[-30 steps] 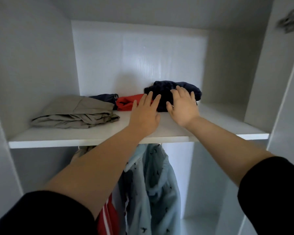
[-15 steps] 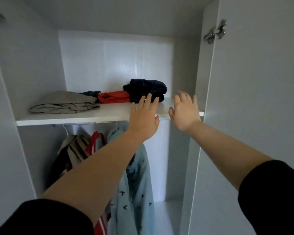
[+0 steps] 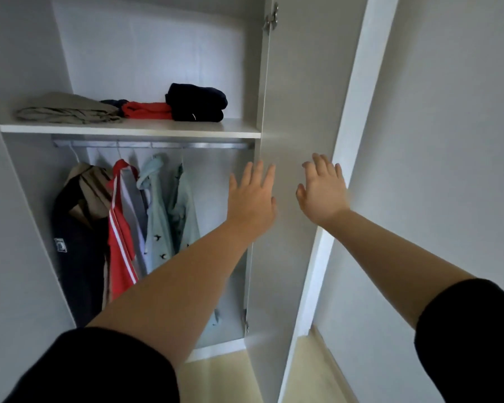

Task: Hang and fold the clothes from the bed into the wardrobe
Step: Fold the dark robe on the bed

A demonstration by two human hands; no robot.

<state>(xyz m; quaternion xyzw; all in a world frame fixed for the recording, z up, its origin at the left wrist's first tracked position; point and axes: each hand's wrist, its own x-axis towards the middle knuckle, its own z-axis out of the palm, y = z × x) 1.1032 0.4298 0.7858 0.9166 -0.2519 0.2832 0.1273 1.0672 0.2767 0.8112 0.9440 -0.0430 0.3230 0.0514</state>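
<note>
Folded clothes lie on the wardrobe shelf [image 3: 239, 130]: a khaki garment [image 3: 67, 110] at left, a red one [image 3: 147, 110] in the middle, a dark navy one [image 3: 197, 102] at right. Below, on the rail [image 3: 157, 145], hang a dark jacket [image 3: 79, 248], a red top with white stripes [image 3: 120, 237] and two pale blue shirts [image 3: 165, 216]. My left hand [image 3: 252, 199] and my right hand [image 3: 322, 193] are both raised with fingers straight, holding nothing, well below the shelf. The right hand is in front of the open wardrobe door [image 3: 291, 112].
The open door stands on hinges [image 3: 271, 20] to the right of the compartment. A white wall [image 3: 448, 141] lies further right. Pale wood floor [image 3: 274, 379] shows below. The wardrobe's left side panel [image 3: 12, 228] bounds the hanging space.
Both hands have drawn back and down from the navy garment on the shelf. The view has pulled away from the wardrobe, so the hanging rail, door and floor now show.
</note>
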